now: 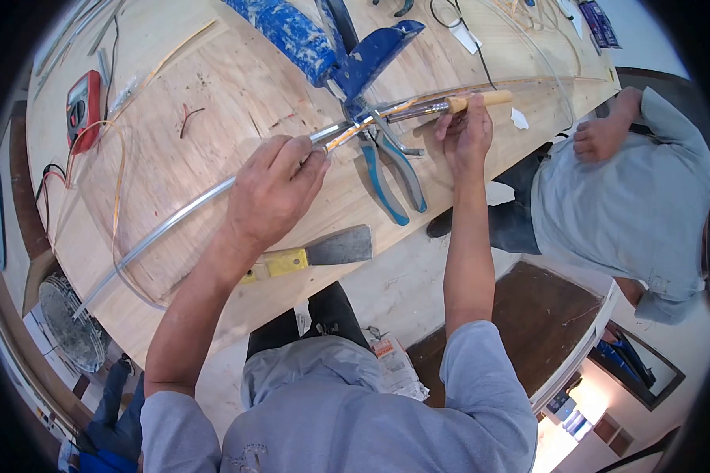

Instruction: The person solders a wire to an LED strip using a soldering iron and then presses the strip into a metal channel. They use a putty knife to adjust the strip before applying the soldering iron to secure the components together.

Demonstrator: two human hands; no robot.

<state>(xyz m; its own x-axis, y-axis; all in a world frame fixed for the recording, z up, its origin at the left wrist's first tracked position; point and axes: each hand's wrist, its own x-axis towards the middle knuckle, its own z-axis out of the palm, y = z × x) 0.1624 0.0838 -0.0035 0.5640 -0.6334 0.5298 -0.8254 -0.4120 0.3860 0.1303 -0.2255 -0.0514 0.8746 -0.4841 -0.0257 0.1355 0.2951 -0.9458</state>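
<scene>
My left hand [276, 188] is closed at the near end of a light strip [345, 137], its fingertips pinching there, over a long silvery metal channel [183, 211]. In my right hand [467, 132] is a tool with a wooden handle [489, 98] and a metal barrel, which points left toward the strip; its tip is hard to make out. Between my hands lie pliers [392, 177] with blue and grey handles. Just beyond them rests a blue, paint-spattered caulking gun [288, 38], its metal parts close to the strip.
A yellow-handled putty knife [338, 247] lies near the table's front edge. At left are a red multimeter [84, 110] and loose wires. A co-worker in a grey shirt [619, 189] stands at the right end of the wooden table [173, 150]. A dark cable [481, 55] crosses the back.
</scene>
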